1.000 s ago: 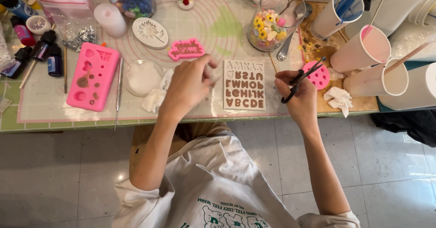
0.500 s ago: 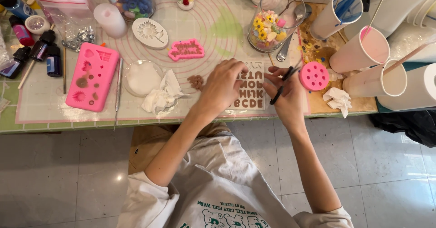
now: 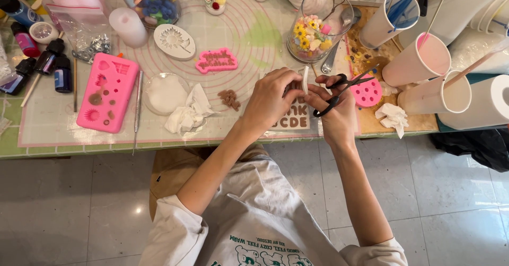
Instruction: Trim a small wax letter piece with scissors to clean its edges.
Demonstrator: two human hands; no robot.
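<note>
My left hand [image 3: 273, 97] pinches a thin white strip [image 3: 305, 80] upright above the table's front edge. My right hand [image 3: 334, 107] holds small black scissors [image 3: 344, 86], blades open and pointing right, close beside the strip. Both hands hover over a white letter mould [image 3: 295, 117], partly hidden by them. A few brown moulded pieces [image 3: 229, 98] lie on the mat just left of my left hand.
A pink silicone mould [image 3: 106, 92], a crumpled white tissue [image 3: 188, 115], a small round pink mould [image 3: 367, 92], a glass jar of tiny flowers [image 3: 314, 33], paper cups with sticks [image 3: 424, 59] and little bottles [image 3: 53, 67] crowd the mat-covered table [image 3: 63, 144].
My left hand has lifted off the letter mould and now holds a white strip. My right hand has brought the scissors up to it, with the blades now open.
</note>
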